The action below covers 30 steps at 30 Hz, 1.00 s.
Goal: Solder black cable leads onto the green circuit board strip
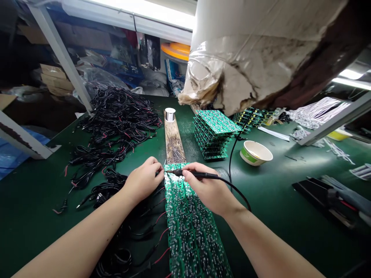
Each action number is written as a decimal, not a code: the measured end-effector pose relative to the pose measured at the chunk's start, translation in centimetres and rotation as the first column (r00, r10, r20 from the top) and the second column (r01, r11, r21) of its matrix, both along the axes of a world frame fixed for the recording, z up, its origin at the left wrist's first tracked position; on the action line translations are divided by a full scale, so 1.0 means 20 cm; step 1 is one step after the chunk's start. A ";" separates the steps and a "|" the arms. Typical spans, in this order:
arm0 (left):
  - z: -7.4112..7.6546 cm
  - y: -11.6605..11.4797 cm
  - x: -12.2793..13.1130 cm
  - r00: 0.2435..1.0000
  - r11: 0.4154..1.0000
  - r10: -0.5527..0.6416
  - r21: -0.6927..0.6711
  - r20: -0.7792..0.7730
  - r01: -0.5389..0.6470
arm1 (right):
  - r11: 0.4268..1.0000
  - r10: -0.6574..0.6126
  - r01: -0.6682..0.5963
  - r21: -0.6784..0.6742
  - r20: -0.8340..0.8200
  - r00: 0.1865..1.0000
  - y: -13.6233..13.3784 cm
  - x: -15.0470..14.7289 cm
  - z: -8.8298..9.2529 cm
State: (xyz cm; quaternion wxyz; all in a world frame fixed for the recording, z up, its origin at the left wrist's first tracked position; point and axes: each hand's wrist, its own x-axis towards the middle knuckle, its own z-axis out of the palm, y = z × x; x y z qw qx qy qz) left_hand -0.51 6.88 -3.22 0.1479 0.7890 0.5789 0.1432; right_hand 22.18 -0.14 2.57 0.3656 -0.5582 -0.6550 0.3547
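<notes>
In the head view, the right grip (207,189) is closed pen-fashion on a soldering iron (199,175), its tip at the far end of the green circuit boards (188,220). The left grip (143,179) curls beside it (whether it pinches anything is hidden). A slipped tip could burn those fingers or the black-and-red wires (116,123).

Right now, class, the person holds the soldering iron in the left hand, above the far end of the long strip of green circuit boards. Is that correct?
Not quite: the head view shows the soldering iron in the right hand, not the left. The rest stands: its tip is above the far end of the strip of green circuit boards.
</notes>
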 end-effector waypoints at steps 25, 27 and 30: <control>0.18 0.07 -0.16 0.988 0.990 -0.118 -0.094 -0.101 0.109 | 0.978 -0.184 0.181 0.105 0.023 0.983 0.08 0.15 -0.06; 0.22 0.06 -0.20 0.975 0.998 -0.066 -0.033 -0.211 0.061 | 0.978 -0.185 0.181 0.108 0.030 0.982 0.07 0.15 -0.05; 0.24 0.05 -0.25 0.958 0.999 0.029 0.025 -0.286 -0.023 | 0.976 -0.191 0.186 0.111 0.037 0.981 0.07 0.15 -0.06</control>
